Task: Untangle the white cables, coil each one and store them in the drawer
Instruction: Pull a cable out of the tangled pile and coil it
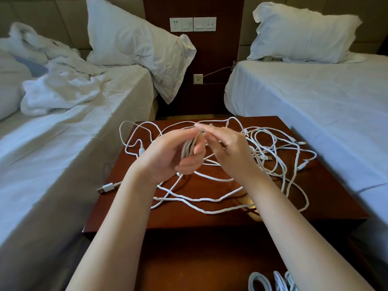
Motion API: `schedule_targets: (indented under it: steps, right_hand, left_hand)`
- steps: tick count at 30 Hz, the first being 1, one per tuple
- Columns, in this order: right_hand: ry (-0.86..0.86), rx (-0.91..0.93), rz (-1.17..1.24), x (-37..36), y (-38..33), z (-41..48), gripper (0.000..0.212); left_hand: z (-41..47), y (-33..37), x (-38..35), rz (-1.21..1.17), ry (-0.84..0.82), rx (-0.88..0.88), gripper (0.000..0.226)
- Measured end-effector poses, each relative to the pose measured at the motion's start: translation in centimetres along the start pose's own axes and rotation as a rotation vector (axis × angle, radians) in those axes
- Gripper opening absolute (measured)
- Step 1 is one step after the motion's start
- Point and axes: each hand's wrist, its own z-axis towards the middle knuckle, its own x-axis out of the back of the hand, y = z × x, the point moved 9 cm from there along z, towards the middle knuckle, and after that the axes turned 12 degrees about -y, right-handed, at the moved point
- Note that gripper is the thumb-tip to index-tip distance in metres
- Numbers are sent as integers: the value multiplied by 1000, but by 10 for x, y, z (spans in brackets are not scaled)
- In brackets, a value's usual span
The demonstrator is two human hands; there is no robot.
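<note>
While three coiled cables (273, 281) lie side by side on dark wood at the near edge of the view, below the front of the counter (189, 215), a person works with both hands above the counter's middle. The left hand (168, 156) has its grip curled around a bundle of loops (190, 147) of white cable, held upright in the palm. The right hand (228, 150) meets it at the top of the bundle, its grip narrow, fingertips pinching the strand there. Beneath and beyond the hands, the tangled white cables (273, 156) sprawl over most of the reddish-brown counter, thickest at its right side, with one USB plug (106, 187) poking past the left edge. A bed with a crumpled white cloth (58, 89) flanks the counter on the left, a smoothly made bed (315, 97) on the right, each with a white pillow (134, 36) at its head. Farthest back, a wall socket panel (192, 24) sits on dark wood between the beds.
</note>
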Motion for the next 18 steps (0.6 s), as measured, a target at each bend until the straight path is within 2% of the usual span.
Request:
schedule_targets:
  steps: [3,5,7,9,12,15,16,18]
  right_hand:
    - [-17,56,-147,-3,-11,1,43]
    - [-54,44,-197,-9,-14,2,39]
    - [-149,-18,-171,-20,-12,3,24]
    - [-232,-105,-157,-29,-4,2,12]
    - [-291,-162,-183,-34,0,2,29]
    - [-349,-206,-175,-39,-1,2,40]
    - [-362,-189,-167,-42,-4,2,36]
    - [-394,-165,-138,-50,-6,1,12]
  left_hand:
    - [2,11,-9,-103,-98,-101,35]
    - [4,16,-11,-177,-93,-165,35]
    - [6,19,-7,-194,-7,-205,41]
    - [7,20,-3,-170,90,-238,36]
    - [6,22,4,-127,193,-299,23]
    - [4,28,15,-93,320,-409,20]
    - [2,30,20,-93,373,-447,20]
    - [-6,34,30,-85,497,-519,24]
